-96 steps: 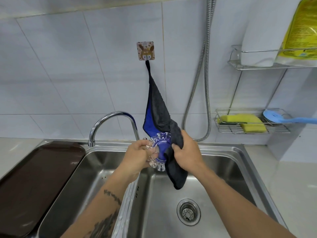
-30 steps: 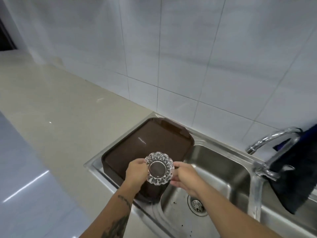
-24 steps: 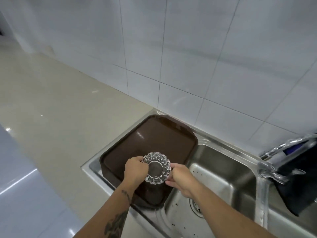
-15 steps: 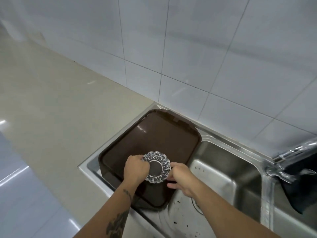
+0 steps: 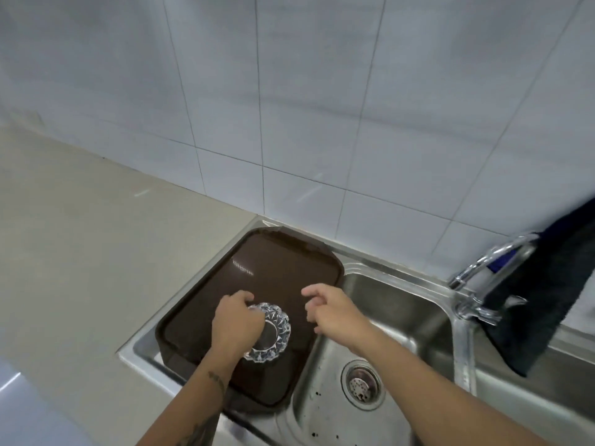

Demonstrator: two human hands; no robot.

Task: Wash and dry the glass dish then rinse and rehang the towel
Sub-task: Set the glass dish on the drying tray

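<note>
The cut-glass dish (image 5: 273, 333) rests on the brown tray (image 5: 277, 268), near its front. My left hand (image 5: 236, 323) lies over the dish's left side with the fingers around its rim. My right hand (image 5: 335, 309) hovers just right of the dish, off it, fingers loosely curled and holding nothing. The dark towel (image 5: 547, 300) with a blue inner side hangs at the right edge, behind the tap, partly cut off by the frame.
The tray sits on the left part of a steel double sink (image 5: 396, 317). A drain strainer (image 5: 362, 386) lies in the near basin. The chrome tap (image 5: 483, 268) stands at the right. A beige counter (image 5: 80, 252) stretches left; white tiles behind.
The dish came down from between both hands onto the tray. My right hand let go of it and drew off to the right. My view turned left from the towel hook.
</note>
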